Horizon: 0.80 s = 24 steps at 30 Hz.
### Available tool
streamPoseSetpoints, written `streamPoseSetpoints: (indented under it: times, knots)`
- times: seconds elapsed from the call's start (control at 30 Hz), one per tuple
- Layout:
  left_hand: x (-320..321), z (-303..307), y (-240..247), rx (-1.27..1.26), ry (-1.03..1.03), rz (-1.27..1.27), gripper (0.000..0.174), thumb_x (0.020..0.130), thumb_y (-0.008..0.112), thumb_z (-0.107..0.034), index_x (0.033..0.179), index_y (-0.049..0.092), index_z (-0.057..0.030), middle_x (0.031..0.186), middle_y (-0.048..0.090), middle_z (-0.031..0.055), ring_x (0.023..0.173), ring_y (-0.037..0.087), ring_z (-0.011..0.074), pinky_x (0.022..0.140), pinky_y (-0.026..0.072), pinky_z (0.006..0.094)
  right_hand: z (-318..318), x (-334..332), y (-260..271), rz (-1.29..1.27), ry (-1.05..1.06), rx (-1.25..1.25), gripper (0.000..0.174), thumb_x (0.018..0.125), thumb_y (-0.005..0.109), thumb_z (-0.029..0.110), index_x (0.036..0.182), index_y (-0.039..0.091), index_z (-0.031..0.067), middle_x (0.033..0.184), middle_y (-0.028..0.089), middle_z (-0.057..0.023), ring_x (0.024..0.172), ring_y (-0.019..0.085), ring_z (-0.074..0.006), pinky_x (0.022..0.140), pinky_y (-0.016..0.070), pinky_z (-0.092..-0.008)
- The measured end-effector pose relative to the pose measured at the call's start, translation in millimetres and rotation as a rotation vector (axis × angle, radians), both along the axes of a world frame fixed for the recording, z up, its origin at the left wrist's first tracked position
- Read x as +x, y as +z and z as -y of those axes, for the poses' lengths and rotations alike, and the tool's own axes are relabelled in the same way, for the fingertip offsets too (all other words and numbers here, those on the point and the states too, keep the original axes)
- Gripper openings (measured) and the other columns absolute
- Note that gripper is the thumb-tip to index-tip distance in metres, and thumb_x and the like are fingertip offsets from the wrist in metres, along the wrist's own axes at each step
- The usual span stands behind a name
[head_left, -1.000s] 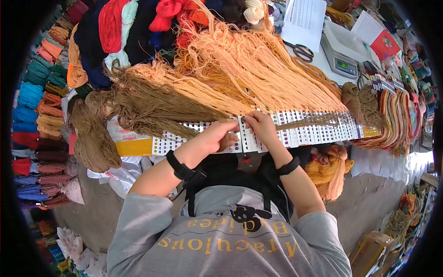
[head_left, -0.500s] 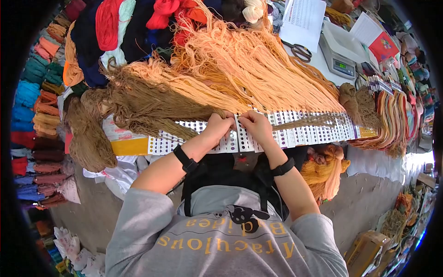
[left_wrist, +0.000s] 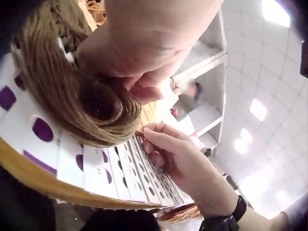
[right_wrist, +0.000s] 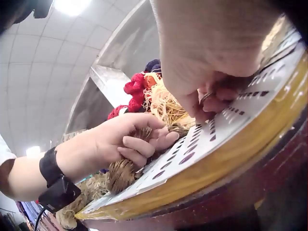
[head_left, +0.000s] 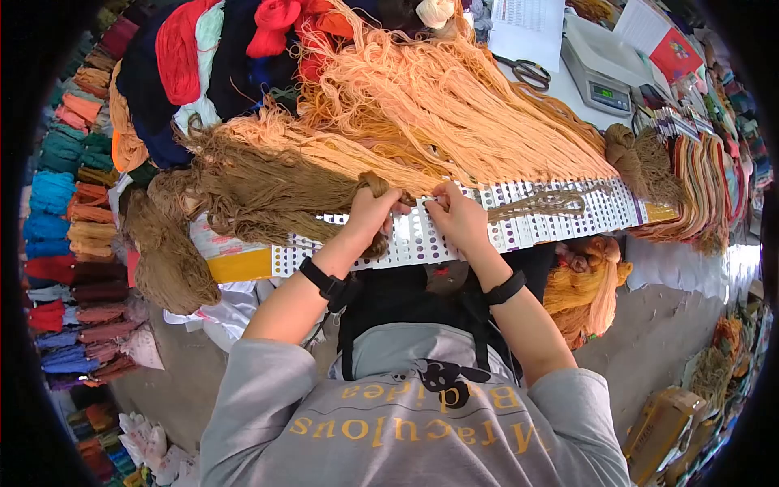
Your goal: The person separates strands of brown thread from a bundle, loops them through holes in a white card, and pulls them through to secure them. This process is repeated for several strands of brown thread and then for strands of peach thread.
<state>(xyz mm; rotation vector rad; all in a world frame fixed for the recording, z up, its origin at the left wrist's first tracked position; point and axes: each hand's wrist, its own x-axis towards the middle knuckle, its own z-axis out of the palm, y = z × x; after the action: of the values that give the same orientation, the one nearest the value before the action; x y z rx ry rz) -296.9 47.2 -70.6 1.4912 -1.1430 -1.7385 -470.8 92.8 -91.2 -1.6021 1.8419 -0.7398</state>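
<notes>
My left hand (head_left: 372, 217) grips a thick bundle of brown yarn (head_left: 280, 183), its strands looping around the fingers. In the left wrist view the bundle (left_wrist: 108, 127) bulges in a rounded bend beneath that hand. A short way to the right, my right hand (head_left: 461, 221) pinches a thin brown strand between thumb and forefinger, low over the cards. White cards with rows of holes (head_left: 519, 230) lie along the table's front edge under both hands. A looser length of brown yarn (head_left: 540, 203) stretches across the cards right of the right hand.
Peach yarn (head_left: 462, 114) spreads behind the cards. Scissors (head_left: 527, 73), a digital scale (head_left: 596, 77) and printed sheets (head_left: 526, 28) are at the back right. Red skeins (head_left: 182, 53) are at the back left; another brown skein (head_left: 170, 256) hangs over the left front edge.
The hands have drawn apart over the last half second. My left hand has shifted a little left with the brown bundle, while the right hand stays low over the cards.
</notes>
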Motion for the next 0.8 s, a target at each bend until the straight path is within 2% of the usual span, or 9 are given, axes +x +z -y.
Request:
streamPoseSetpoints:
  times: [0.13,0.23,0.37,0.47,0.57,0.63,0.7,0.73,0.8]
  knots:
    - [0,3,-11,-0.159,-0.142,0.181,0.021,0.088,0.058,-0.02,0.09,0.061,0.0004,0.074,0.065,0.0079,0.039,0.041,0.0069,0.035,0.0308,0.0204,-5,2,1,-0.071,-0.021,-0.026,0.027,0.083,0.058,0.034,0.101,0.056,0.0123,0.076,0.066,-0.009,0.071,0.064,-0.0303,0.064,0.0475,-0.0413]
    - [28,22,12,0.335,-0.069,-0.335,0.021,0.089,0.058,-0.021,0.093,0.061,-0.0009,0.082,0.063,0.0059,0.041,0.036,0.0029,0.035,0.0287,0.0178,-6,6,-2,-0.114,-0.032,-0.071,0.024,0.085,0.056,0.032,0.1,0.056,0.0129,0.074,0.066,-0.0089,0.068,0.064,-0.0302,0.061,0.047,-0.0415]
    - [66,38,74,0.203,-0.055,-0.862,0.018,0.093,0.05,-0.014,0.106,0.059,-0.004,0.085,0.059,0.0021,0.042,0.029,-0.0036,0.034,0.0193,0.0109,-8,5,-9,-0.097,-0.025,-0.137,0.021,0.086,0.054,0.029,0.1,0.056,0.0131,0.073,0.066,-0.0089,0.065,0.064,-0.03,0.057,0.0463,-0.0423]
    - [32,24,62,0.311,-0.248,-0.55,0.04,0.092,0.048,-0.011,0.132,0.046,-0.0105,0.069,0.06,0.0006,0.039,0.029,-0.0004,0.035,0.0211,0.0142,-10,4,-17,0.053,-0.081,-0.241,0.017,0.088,0.054,0.025,0.099,0.057,0.0124,0.073,0.065,-0.0111,0.066,0.063,-0.0308,0.059,0.0476,-0.0418]
    - [-14,5,28,0.151,-0.525,0.118,0.019,0.09,0.054,-0.023,0.101,0.059,-0.0076,0.066,0.062,0.0098,0.04,0.044,0.0073,0.037,0.0309,0.022,-11,1,-17,0.086,-0.065,-0.325,0.015,0.088,0.055,0.021,0.099,0.057,0.0112,0.076,0.064,-0.0125,0.07,0.063,-0.0321,0.062,0.0482,-0.0414]
    - [-16,-1,5,-0.018,-0.496,0.155,0.022,0.091,0.054,-0.026,0.091,0.062,-0.0055,0.065,0.062,0.0107,0.042,0.047,0.0081,0.039,0.0345,0.0231,-12,0,-17,-0.015,-0.002,-0.367,0.016,0.088,0.056,0.021,0.1,0.056,0.0105,0.077,0.064,-0.0116,0.071,0.063,-0.0317,0.062,0.0478,-0.0412]
    - [-1,15,-38,-0.667,-0.31,0.347,0.02,0.09,0.057,-0.028,0.092,0.059,-0.0087,0.07,0.062,0.0051,0.045,0.046,0.0056,0.038,0.0336,0.022,-11,1,-17,-0.112,0.064,-0.353,0.025,0.082,0.062,0.025,0.1,0.054,0.0083,0.078,0.063,-0.0108,0.074,0.062,-0.0314,0.063,0.0472,-0.0407]
    - [3,16,-16,-0.655,-0.156,0.321,0.031,0.091,0.055,-0.032,0.082,0.061,-0.0034,0.056,0.055,0.0045,0.041,0.042,0.0078,0.039,0.032,0.0233,-12,2,-8,-0.156,0.11,-0.362,0.028,0.08,0.063,0.026,0.099,0.054,0.0078,0.079,0.062,-0.0106,0.075,0.061,-0.0312,0.063,0.0471,-0.0405]
    - [36,25,36,0.089,-0.024,-0.166,0.018,0.088,0.056,-0.021,0.08,0.06,-0.0057,0.051,0.037,-0.003,0.041,0.029,0.0043,0.038,0.0193,0.0203,-10,5,-10,-0.208,0.14,-0.363,0.036,0.073,0.068,0.028,0.098,0.054,0.0068,0.08,0.06,-0.0096,0.076,0.06,-0.0308,0.064,0.0465,-0.0407]
